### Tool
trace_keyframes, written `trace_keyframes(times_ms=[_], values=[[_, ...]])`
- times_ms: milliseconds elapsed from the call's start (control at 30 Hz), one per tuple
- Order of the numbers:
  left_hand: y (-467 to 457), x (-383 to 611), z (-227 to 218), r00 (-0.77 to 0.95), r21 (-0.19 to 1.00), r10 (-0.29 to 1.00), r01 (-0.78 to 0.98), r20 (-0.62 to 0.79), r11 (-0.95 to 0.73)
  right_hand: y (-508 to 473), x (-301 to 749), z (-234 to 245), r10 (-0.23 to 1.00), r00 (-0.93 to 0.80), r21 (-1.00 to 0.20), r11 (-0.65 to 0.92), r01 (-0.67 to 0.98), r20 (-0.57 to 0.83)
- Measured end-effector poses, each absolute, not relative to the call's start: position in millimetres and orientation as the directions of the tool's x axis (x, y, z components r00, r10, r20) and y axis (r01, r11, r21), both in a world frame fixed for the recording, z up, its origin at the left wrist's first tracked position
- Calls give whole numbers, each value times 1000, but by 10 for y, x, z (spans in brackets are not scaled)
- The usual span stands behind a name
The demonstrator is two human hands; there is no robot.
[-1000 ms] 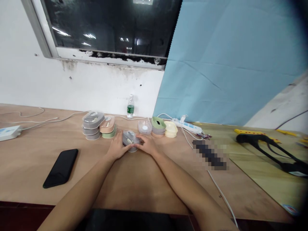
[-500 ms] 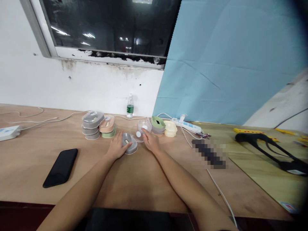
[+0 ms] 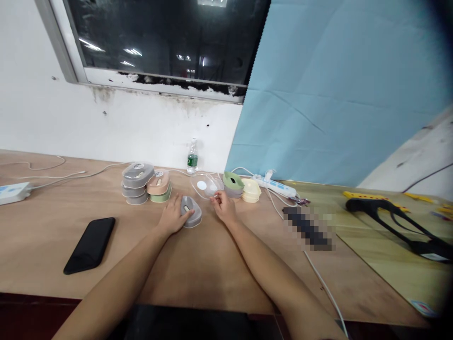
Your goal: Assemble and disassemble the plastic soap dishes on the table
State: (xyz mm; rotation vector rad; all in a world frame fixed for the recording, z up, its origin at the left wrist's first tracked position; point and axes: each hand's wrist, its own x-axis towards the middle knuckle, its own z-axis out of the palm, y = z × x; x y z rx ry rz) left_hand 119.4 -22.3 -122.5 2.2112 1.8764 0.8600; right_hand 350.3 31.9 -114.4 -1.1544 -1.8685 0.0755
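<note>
My left hand (image 3: 172,218) rests on the wooden table (image 3: 198,264) with its fingers curled around a small grey oval case (image 3: 191,211) that lies open-topped on the table. My right hand (image 3: 223,208) pinches the edge of a clear plastic lid (image 3: 205,184) with a white round sticker and holds it tilted up, just right of the grey case. Behind the lid stand a green-topped case stack (image 3: 232,184) and a pale yellow case (image 3: 251,190).
Stacks of grey cases (image 3: 136,182) and a pink-and-green stack (image 3: 159,186) sit to the left. A black phone (image 3: 90,244) lies near left. A water bottle (image 3: 192,157), white power strips (image 3: 276,185) (image 3: 13,192), cables and a black tool (image 3: 396,219) lie around.
The clear lid came off the grey case. My right hand lifted it up and to the right, while my left hand stayed on the grey base.
</note>
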Motion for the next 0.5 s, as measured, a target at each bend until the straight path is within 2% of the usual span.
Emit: trace_keyframes(times_ms=[500], values=[[-230,1186,-1197,98,433,947,871,307,-231,490,3564,-1216,805,-26,-590,456,666,593]])
